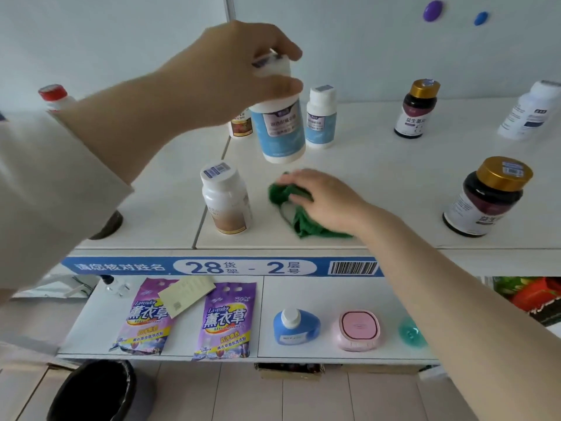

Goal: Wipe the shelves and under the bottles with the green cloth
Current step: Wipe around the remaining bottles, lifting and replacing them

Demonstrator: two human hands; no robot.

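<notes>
White laminate upper shelf offers open room right of the crumpled green cloth, which sits near the front edge under the right hand, whose fingers curl into it and press it down. The left hand pinches the large white bottle with the blue label by its cap, aloft above the shelf; the hold looks thin, though blur hides it, so the bottle may slip. A leftward stroke could topple the white tan-labelled bottle just beside the cloth
</notes>
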